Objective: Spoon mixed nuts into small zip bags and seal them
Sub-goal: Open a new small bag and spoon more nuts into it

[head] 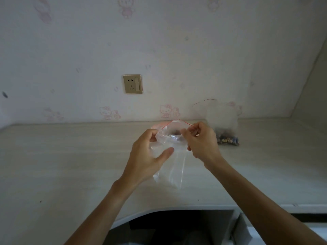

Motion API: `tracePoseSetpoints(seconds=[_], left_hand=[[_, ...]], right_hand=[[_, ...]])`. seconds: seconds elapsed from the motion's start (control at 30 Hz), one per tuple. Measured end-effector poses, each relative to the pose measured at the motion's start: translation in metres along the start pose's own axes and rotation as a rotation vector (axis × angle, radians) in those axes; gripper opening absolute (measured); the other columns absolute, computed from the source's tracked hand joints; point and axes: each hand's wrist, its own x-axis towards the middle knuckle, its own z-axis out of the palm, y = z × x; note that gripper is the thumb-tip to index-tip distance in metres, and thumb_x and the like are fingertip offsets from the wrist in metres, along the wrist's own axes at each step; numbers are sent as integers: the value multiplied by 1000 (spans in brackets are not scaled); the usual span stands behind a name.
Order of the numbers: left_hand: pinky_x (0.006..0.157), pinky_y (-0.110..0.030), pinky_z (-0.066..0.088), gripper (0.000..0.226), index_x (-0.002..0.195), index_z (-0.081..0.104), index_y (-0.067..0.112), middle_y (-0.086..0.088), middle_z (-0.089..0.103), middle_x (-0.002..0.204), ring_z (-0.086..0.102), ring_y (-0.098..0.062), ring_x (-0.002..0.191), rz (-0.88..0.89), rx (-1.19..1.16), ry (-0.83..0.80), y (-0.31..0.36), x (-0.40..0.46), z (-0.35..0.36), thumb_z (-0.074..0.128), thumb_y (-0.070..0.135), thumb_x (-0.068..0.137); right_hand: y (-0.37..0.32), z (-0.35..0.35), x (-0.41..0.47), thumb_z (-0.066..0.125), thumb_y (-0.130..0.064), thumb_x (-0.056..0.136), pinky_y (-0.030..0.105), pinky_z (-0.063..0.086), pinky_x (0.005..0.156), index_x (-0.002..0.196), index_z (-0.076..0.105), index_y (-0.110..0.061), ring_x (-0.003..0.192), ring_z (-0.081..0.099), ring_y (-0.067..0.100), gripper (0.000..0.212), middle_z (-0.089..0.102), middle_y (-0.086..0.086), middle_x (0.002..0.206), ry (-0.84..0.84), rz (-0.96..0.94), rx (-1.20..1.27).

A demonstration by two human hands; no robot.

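A small clear zip bag [172, 165] with a red zip line hangs above the middle of the pale desk [70, 156]. My left hand [148, 156] grips its left side near the mouth, thumb out across the plastic. My right hand [201, 140] pinches the right end of the red-lined rim. The mouth is pulled apart and the bag looks empty. A larger clear bag [223, 124] with mixed nuts at its bottom stands at the back right against the wall. No spoon is visible.
Behind the held bag something pink [159, 126] lies on the desk, mostly hidden. A gold wall socket [133, 84] sits on the wallpapered wall. The desk's front edge curves in around a dark gap [177, 227] below.
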Motion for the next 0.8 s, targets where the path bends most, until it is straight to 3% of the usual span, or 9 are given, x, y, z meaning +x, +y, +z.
tracePoseSetpoints(seconds=[0.1, 0.17, 0.4, 0.53, 0.63, 0.8], left_hand=[[82, -15, 47, 56, 110, 56, 47, 26, 65, 111, 61, 9, 104, -90, 100, 32, 12, 0, 5, 62, 88, 73], [77, -14, 43, 52, 97, 56, 49, 24, 65, 103, 59, 8, 99, -125, 112, 139, 20, 5, 9, 50, 95, 73], [70, -23, 42, 17, 91, 60, 30, 13, 63, 93, 61, -6, 89, -28, 170, 284, 24, 16, -1, 64, 45, 86], [66, -23, 50, 16, 86, 62, 25, 10, 67, 78, 65, -7, 76, -71, 76, 282, 22, 19, -8, 77, 19, 89], [62, -26, 59, 18, 85, 63, 14, -1, 74, 74, 73, -15, 71, -227, -224, 261, 28, 20, -6, 81, 12, 89], [67, -29, 63, 14, 92, 67, 6, -20, 79, 94, 79, -22, 80, -589, -892, 166, 37, 22, -2, 78, 2, 84]], right_hand=[[-2, -1, -8, 76, -35, 90, 19, 43, 51, 77, 54, -25, 54, 55, 4, 28, 59, -8, 64, 155, -142, -146], [-3, -1, -14, 74, -38, 91, 24, 43, 52, 75, 49, -29, 53, 52, 4, 31, 55, -11, 61, 199, -212, -183], [-13, -17, -14, 70, -23, 92, 40, 46, 51, 75, 49, -20, 51, 48, 18, 27, 54, -1, 59, 280, -306, -124], [-17, -33, -13, 74, -19, 91, 33, 49, 43, 79, 54, -18, 50, 60, 20, 23, 63, 4, 67, 194, -212, -11], [-19, -40, -13, 78, -16, 90, 28, 50, 39, 83, 54, -8, 55, 72, 26, 26, 70, 17, 80, 70, -4, 243], [-11, -51, -11, 73, 3, 87, 32, 62, 62, 84, 65, -3, 75, 78, 27, 10, 76, 17, 85, -157, 335, 715]])
